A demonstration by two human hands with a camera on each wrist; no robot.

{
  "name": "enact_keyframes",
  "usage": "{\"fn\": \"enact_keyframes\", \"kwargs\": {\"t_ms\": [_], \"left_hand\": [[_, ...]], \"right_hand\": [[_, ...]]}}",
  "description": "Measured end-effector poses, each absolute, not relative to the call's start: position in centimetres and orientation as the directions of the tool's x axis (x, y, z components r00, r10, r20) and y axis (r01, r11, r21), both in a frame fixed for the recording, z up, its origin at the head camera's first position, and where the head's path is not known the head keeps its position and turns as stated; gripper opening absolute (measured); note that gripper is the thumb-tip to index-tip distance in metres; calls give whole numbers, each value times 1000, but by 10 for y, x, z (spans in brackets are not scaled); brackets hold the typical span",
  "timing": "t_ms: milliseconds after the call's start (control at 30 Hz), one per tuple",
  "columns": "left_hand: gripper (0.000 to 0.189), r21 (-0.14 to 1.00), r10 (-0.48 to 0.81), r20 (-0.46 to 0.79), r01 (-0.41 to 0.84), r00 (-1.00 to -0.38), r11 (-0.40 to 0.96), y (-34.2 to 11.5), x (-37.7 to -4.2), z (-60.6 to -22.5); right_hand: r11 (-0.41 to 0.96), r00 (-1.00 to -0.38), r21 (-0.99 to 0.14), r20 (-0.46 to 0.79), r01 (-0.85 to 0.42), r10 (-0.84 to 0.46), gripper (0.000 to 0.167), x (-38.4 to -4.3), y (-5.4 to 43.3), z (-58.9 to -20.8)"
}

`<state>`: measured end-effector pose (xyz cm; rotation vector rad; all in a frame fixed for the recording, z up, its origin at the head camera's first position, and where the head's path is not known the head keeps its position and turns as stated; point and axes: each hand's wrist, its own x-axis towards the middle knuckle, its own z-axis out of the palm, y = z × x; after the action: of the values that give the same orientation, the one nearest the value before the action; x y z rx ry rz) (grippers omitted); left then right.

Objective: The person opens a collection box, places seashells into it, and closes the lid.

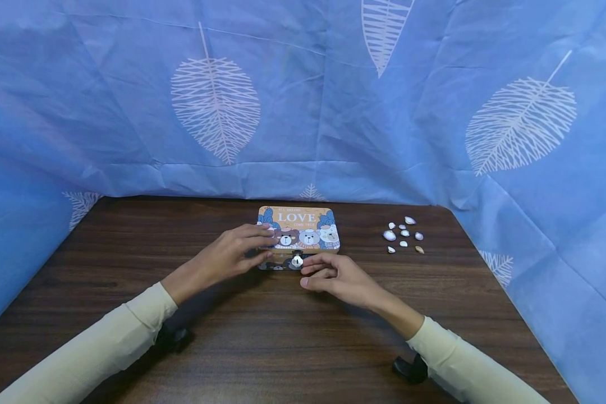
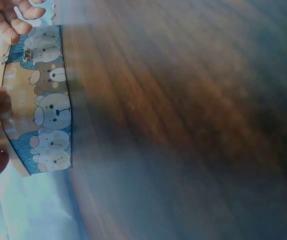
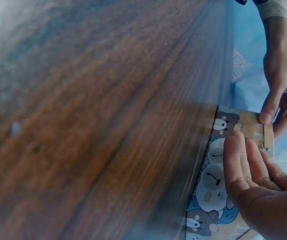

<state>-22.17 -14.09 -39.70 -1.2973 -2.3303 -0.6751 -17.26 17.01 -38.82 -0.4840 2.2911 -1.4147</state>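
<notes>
A small tin box [image 1: 299, 229] with bears and the word LOVE on its lid sits near the far side of the table, its lid down. A small silver lock [image 1: 297, 261] is at the middle of its front. My left hand [image 1: 232, 249] is at the box's left side, its fingers at the lid and its thumb low by the front corner. In the right wrist view its thumb [image 3: 266, 118] touches the box edge. My right hand [image 1: 340, 278] is in front of the box, fingers loosely bent beside the lock, nothing seen in its grasp.
Several small seashells [image 1: 389, 235] lie on the dark wooden table [image 1: 293, 348] to the right of the box. A blue cloth [image 1: 303, 101] with white leaf prints hangs behind and beside the table. A black wrist device [image 1: 411, 370] shows under the right sleeve.
</notes>
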Motion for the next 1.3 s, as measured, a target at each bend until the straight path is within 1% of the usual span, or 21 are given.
{"fn": "enact_keyframes", "kwargs": {"t_ms": [167, 267, 367, 500, 667, 767, 833, 967, 1033, 1300], "left_hand": [[38, 70, 722, 588, 913, -364, 402, -143, -227, -398], [39, -11, 743, 599, 925, -297, 379, -143, -230, -399], [41, -76, 760, 598, 926, -254, 369, -144, -231, -398], [42, -111, 772, 591, 925, -232, 363, -144, -231, -396], [36, -98, 770, 593, 928, -236, 360, -141, -232, -394], [31, -85, 753, 609, 922, -251, 377, -138, -232, -395], [30, -62, 734, 621, 916, -275, 396, -136, -232, -396], [30, 24, 700, 631, 910, -336, 415, -137, -231, -400], [30, 59, 691, 631, 909, -354, 412, -138, -232, -401], [31, 135, 681, 635, 921, -364, 366, -141, -235, -405]], "right_hand": [[417, -860, -906, -152, -76, -487, 56, -174, 170, -388], [401, -855, -913, -149, -74, -497, 57, -174, 170, -388], [391, -851, -917, -147, -73, -505, 58, -174, 170, -388], [395, -853, -916, -150, -71, -500, 58, -174, 170, -387], [393, -851, -916, -149, -73, -503, 59, -174, 169, -386], [386, -846, -920, -152, -68, -512, 59, -174, 169, -386], [380, -843, -923, -157, -60, -515, 60, -174, 169, -386], [371, -838, -928, -172, -38, -518, 61, -174, 169, -388], [364, -836, -931, -176, -30, -519, 62, -175, 168, -388], [355, -837, -934, -172, -28, -520, 63, -174, 168, -387]]}}
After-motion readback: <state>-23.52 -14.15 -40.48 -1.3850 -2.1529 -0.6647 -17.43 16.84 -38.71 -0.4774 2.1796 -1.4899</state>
